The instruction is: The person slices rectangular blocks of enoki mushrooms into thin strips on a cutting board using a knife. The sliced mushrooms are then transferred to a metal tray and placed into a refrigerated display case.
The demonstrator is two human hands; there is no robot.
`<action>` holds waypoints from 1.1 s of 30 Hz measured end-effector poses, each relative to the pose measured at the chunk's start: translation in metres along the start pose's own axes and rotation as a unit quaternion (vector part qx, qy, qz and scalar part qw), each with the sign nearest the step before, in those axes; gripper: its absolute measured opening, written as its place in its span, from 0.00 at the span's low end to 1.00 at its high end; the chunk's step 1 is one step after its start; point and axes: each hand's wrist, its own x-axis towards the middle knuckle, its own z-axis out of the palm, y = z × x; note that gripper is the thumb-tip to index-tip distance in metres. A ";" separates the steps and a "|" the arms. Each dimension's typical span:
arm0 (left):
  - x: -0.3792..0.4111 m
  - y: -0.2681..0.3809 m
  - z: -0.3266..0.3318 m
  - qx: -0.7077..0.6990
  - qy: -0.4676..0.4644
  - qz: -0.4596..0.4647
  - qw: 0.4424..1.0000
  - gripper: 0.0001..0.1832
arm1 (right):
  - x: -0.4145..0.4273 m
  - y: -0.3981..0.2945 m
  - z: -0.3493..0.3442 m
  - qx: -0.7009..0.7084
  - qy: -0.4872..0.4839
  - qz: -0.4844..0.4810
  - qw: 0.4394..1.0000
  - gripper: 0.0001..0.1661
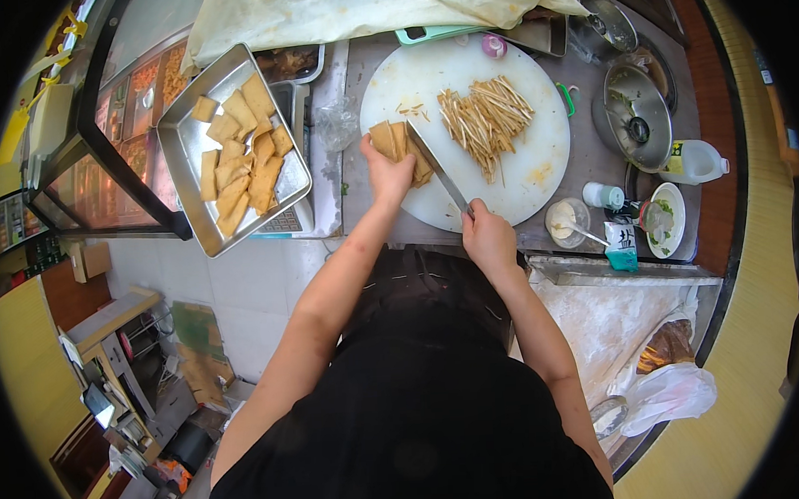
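My left hand (390, 168) grips a small stack of brown dried tofu slabs (386, 138) at the left side of a round white cutting board (530, 187). In my right hand (489, 235) is the handle of a kitchen knife (437, 166). Its blade lies along the right part of the stack, and a slab shows just beyond it. Whether the edge has entered the tofu, I cannot tell. Right of the blade lies a heap of thin tofu strips (487, 122), brown outside and pale inside. A few loose shreds (412, 110) lie above the stack.
A metal tray (193, 191) of tofu pieces rests on a scale (291, 217) at left. A purple onion (494, 45) sits at the board's far edge. Rightward stand metal bowls (656, 148), a plastic jug (700, 161) and a tub with a spoon (562, 221). A cloth (362, 13) covers the back.
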 end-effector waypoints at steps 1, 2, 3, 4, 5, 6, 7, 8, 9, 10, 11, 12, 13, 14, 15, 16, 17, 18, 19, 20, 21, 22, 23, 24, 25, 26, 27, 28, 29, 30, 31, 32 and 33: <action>-0.002 0.002 -0.004 0.015 -0.008 -0.002 1.000 0.50 | -0.004 0.000 0.001 0.005 0.004 -0.002 1.000 0.12; -0.004 0.001 -0.007 0.018 -0.009 0.003 1.000 0.50 | -0.007 0.000 0.003 0.010 0.009 -0.004 1.000 0.12; -0.004 0.001 -0.010 0.021 -0.008 0.007 1.000 0.50 | -0.008 0.001 0.005 0.016 0.013 -0.007 1.000 0.12; -0.005 0.001 -0.014 0.025 -0.007 0.012 1.000 0.50 | -0.009 0.002 0.008 0.018 0.022 -0.001 1.000 0.12; -0.005 0.000 -0.017 0.021 -0.015 0.002 1.000 0.50 | -0.009 0.005 0.010 0.020 0.032 0.005 0.999 0.12; -0.006 -0.002 -0.020 0.018 -0.022 -0.009 1.000 0.50 | -0.009 0.007 0.012 0.023 0.041 0.010 0.999 0.11; -0.006 -0.005 -0.022 0.014 -0.030 -0.020 0.999 0.50 | -0.007 0.009 0.013 0.027 0.044 0.014 0.999 0.11; -0.005 -0.012 -0.020 0.018 -0.022 0.004 1.000 0.50 | -0.003 0.012 0.012 0.031 0.047 0.018 0.998 0.11; -0.006 -0.019 -0.020 0.022 -0.013 0.026 0.999 0.50 | 0.001 0.013 0.011 0.035 0.049 0.022 0.998 0.11; -0.006 -0.026 -0.019 0.027 -0.005 0.049 0.998 0.50 | 0.005 0.012 0.010 0.028 0.051 0.010 0.998 0.11; -0.006 -0.033 -0.016 0.025 0.010 0.053 0.998 0.51 | 0.009 0.011 0.008 0.022 0.054 -0.002 0.998 0.11; -0.008 -0.030 -0.011 0.022 0.024 0.057 0.998 0.52 | 0.014 0.011 0.007 0.014 0.056 -0.013 0.998 0.11; -0.011 -0.028 -0.006 0.019 0.038 0.061 0.997 0.53 | 0.018 0.011 0.008 0.006 0.051 -0.017 0.999 0.11; -0.013 -0.025 0.000 0.043 0.050 0.032 0.997 0.54 | 0.022 0.012 0.009 -0.003 0.046 -0.021 0.999 0.11; -0.014 -0.013 0.007 0.066 0.060 0.004 0.996 0.56 | 0.026 0.013 0.011 -0.012 0.042 -0.024 0.999 0.11; -0.016 -0.004 0.011 0.090 0.071 -0.025 0.993 0.57 | 0.028 0.011 0.010 -0.018 0.036 -0.023 0.999 0.11; -0.015 0.000 0.017 0.102 0.082 -0.027 0.991 0.57 | 0.029 0.008 0.011 -0.024 0.030 -0.021 0.999 0.11; -0.012 0.003 0.023 0.114 0.095 -0.030 0.988 0.58 | 0.029 0.006 0.010 -0.031 0.023 -0.021 0.999 0.11; -0.010 0.004 0.026 0.126 0.107 -0.034 0.986 0.59 | 0.029 0.006 0.011 -0.031 0.022 -0.020 0.999 0.11; -0.009 0.004 0.026 0.126 0.103 -0.040 0.986 0.59 | 0.029 0.006 0.012 -0.032 0.021 -0.019 0.999 0.11; -0.007 0.003 0.026 0.126 0.099 -0.044 0.986 0.59 | 0.030 0.006 0.012 -0.032 0.022 -0.018 0.999 0.11; -0.005 0.002 0.027 0.127 0.094 -0.048 0.986 0.59 | 0.031 0.007 0.011 -0.031 0.020 -0.011 0.999 0.11; -0.004 0.000 0.025 0.100 0.091 -0.036 0.990 0.59 | 0.031 0.006 0.008 -0.030 0.017 -0.003 0.999 0.12; -0.005 -0.003 0.020 0.076 0.085 -0.023 0.993 0.58 | 0.030 0.007 0.007 -0.029 0.016 0.009 0.999 0.12; -0.005 -0.005 0.016 0.051 0.079 -0.009 0.996 0.58 | 0.030 0.009 0.007 -0.026 0.022 0.003 0.999 0.12; -0.004 -0.005 0.016 0.040 0.075 -0.001 0.996 0.57 | 0.031 0.012 0.007 -0.022 0.030 -0.002 0.999 0.12; -0.004 -0.005 0.014 0.029 0.073 0.006 0.997 0.57 | 0.031 0.013 0.007 -0.019 0.036 -0.009 0.999 0.12; -0.004 -0.004 0.014 0.018 0.070 0.014 0.997 0.57 | 0.030 0.014 0.007 -0.026 0.024 -0.016 0.999 0.12; -0.003 -0.005 0.016 0.019 0.078 0.026 0.996 0.56 | 0.029 0.015 0.006 -0.034 0.012 -0.023 0.999 0.12; 0.000 -0.006 0.018 0.020 0.089 0.036 0.995 0.56 | 0.029 0.015 0.006 -0.042 -0.002 -0.033 0.999 0.12; 0.003 -0.007 0.021 0.021 0.100 0.047 0.994 0.56 | 0.027 0.014 0.005 -0.046 -0.005 -0.030 0.998 0.12; 0.005 -0.009 0.023 0.011 0.094 0.041 0.995 0.56 | 0.025 0.012 0.003 -0.049 -0.008 -0.028 0.998 0.11; 0.004 -0.005 0.025 0.001 0.085 0.034 0.996 0.56 | 0.023 0.012 0.002 -0.054 -0.012 -0.023 0.998 0.11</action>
